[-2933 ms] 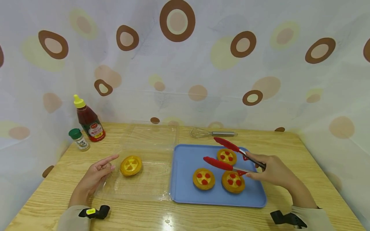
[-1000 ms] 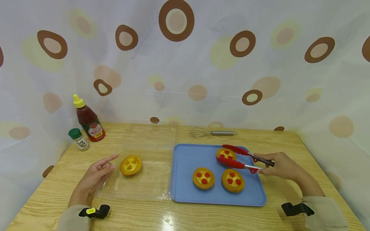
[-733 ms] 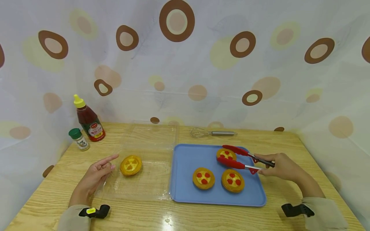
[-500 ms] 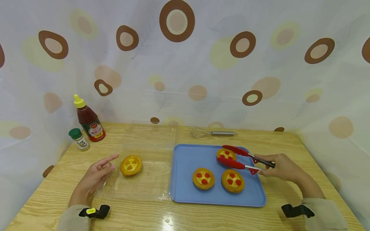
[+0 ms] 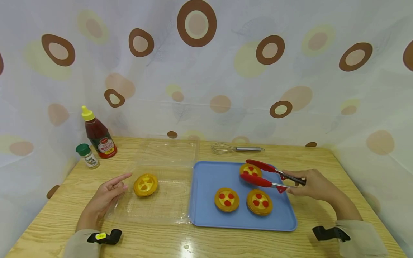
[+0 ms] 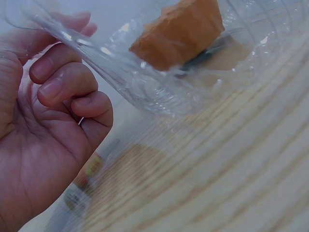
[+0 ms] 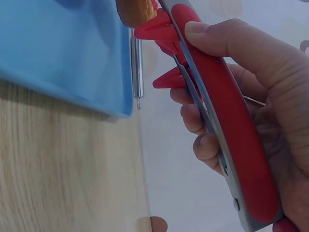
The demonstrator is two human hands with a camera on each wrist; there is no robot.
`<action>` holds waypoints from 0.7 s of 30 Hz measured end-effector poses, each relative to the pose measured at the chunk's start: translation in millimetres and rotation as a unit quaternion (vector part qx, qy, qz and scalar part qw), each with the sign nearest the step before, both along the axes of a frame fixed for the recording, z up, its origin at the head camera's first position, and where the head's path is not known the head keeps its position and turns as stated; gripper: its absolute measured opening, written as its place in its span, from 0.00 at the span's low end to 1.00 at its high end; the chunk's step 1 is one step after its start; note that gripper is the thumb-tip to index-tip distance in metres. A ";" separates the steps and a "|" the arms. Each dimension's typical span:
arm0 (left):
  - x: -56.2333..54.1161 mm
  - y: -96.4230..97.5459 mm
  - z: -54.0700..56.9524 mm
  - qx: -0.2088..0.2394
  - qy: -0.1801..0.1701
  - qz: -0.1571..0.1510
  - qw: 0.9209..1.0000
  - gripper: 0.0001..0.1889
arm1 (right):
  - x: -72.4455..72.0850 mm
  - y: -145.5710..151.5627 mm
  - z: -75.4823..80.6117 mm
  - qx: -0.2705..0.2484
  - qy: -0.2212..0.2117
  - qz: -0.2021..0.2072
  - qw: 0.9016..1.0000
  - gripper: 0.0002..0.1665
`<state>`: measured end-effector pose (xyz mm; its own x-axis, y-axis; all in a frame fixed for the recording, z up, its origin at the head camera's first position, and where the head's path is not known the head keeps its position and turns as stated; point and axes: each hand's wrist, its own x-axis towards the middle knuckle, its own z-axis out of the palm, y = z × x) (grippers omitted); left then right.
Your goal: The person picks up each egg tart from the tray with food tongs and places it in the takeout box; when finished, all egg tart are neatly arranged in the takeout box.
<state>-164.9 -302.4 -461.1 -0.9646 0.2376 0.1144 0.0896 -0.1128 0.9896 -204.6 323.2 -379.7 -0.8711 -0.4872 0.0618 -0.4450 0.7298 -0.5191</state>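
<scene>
Left hand (image 5: 104, 195) holds the clear container (image 5: 167, 200) — right hand (image 5: 317, 186) grips red tongs (image 5: 258, 180) around a tart (image 5: 249, 169).

My left hand (image 5: 104, 195) is at the left edge of the container (image 5: 167, 208), one tart (image 5: 146, 185) inside. Right of it lies the tray (image 5: 206, 218) with three tarts (image 5: 227, 200), the rearmost apparently between the tongs (image 5: 256, 180) in my right hand (image 5: 317, 184); behind the tray, the whisk (image 5: 248, 149). Bottle (image 5: 101, 138) and shaker (image 5: 90, 160) stand behind my left hand.
</scene>
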 end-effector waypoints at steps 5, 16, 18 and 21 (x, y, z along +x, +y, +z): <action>0.7 -0.8 0.2 -0.001 0.001 -0.003 1.000 0.23 | 0.3 -8.5 6.9 0.006 0.011 0.009 1.000 0.34; 0.3 0.3 0.9 -0.008 -0.002 0.003 1.000 0.23 | -2.5 -35.2 21.0 -0.024 0.024 0.039 0.999 0.33; 0.1 0.2 1.0 -0.008 -0.003 0.001 1.000 0.23 | -3.2 -42.0 23.7 -0.029 0.015 0.038 0.999 0.34; 0.1 0.3 0.8 -0.006 -0.005 0.001 1.000 0.23 | -4.3 -52.6 28.0 -0.033 0.002 0.043 0.999 0.35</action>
